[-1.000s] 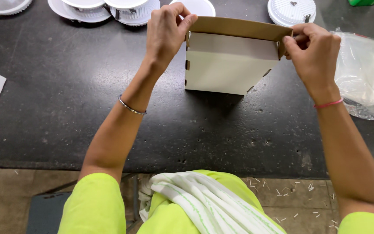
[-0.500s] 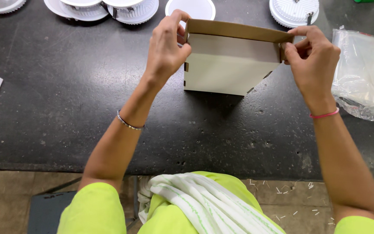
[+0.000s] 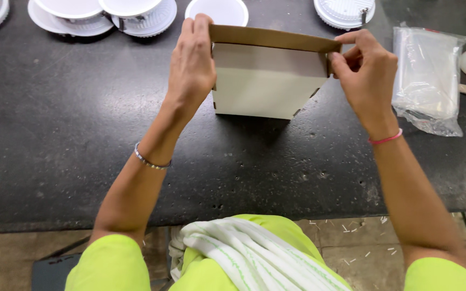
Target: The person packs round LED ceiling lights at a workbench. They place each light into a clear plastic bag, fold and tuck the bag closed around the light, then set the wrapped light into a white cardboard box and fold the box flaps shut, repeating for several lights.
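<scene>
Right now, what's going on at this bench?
A person stands a small cardboard box on a dark worktop. The left hand grips its left side and the right hand pinches the top right corner. White round fixtures lie along the far edge; a clear plastic bag lies to the right.

Bright, even overhead light; sharp focus

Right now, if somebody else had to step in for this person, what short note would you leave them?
Left hand grips the left end of the cardboard box; right hand pinches its right top corner.
The box stands on the dark worktable, brown top flap raised.
White round fittings lie behind it, a clear plastic bag to its right.
Done: box stands formed.
Left: top flap not yet closed.
</scene>
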`<act>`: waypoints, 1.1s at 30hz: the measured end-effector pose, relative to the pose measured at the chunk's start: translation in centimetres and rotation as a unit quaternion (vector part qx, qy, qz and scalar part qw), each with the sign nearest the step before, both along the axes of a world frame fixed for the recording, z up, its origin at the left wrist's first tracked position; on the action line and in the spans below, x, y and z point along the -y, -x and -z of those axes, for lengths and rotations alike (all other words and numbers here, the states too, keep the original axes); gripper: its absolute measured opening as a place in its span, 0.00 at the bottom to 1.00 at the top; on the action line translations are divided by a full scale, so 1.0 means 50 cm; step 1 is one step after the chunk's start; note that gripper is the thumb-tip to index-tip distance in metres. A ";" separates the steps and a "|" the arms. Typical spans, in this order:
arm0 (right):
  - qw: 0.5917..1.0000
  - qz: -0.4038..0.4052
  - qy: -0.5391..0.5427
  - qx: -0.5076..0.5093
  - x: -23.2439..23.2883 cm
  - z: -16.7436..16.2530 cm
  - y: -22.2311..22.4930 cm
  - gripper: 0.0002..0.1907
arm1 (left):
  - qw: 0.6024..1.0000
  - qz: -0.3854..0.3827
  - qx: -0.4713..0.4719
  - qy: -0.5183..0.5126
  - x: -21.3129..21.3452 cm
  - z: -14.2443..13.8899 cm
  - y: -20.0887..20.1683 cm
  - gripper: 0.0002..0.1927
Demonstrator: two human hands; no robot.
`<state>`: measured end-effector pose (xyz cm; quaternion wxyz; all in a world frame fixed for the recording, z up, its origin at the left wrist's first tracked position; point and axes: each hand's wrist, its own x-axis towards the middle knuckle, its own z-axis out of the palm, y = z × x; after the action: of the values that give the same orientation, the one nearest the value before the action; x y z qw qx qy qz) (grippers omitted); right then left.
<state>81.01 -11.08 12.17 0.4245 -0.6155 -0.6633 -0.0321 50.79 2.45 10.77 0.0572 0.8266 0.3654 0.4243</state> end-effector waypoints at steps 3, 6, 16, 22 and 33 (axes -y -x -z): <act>0.999 0.000 0.005 -0.038 0.000 0.001 0.002 0.09 | 0.999 0.029 0.037 0.025 0.017 -0.003 0.006 0.27; 0.999 -0.020 -0.008 -0.039 -0.002 0.000 0.001 0.08 | 0.994 0.028 0.078 0.069 0.016 -0.003 0.019 0.16; 0.987 0.042 -0.032 0.152 0.038 0.072 0.016 0.12 | 0.997 0.042 0.003 -0.063 0.047 0.037 0.080 0.09; 0.974 -0.107 0.083 -0.181 0.045 0.032 -0.019 0.13 | 0.995 0.042 -0.004 -0.091 0.055 0.057 0.093 0.13; 0.986 -0.162 0.002 -0.030 0.162 0.224 0.169 0.38 | 0.549 0.084 0.580 0.596 0.369 0.252 0.107 0.46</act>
<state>72.57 -19.16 0.96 0.4426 -0.5014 -0.7413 0.0564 45.43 -16.00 -1.84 0.7716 0.2039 0.3508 0.4900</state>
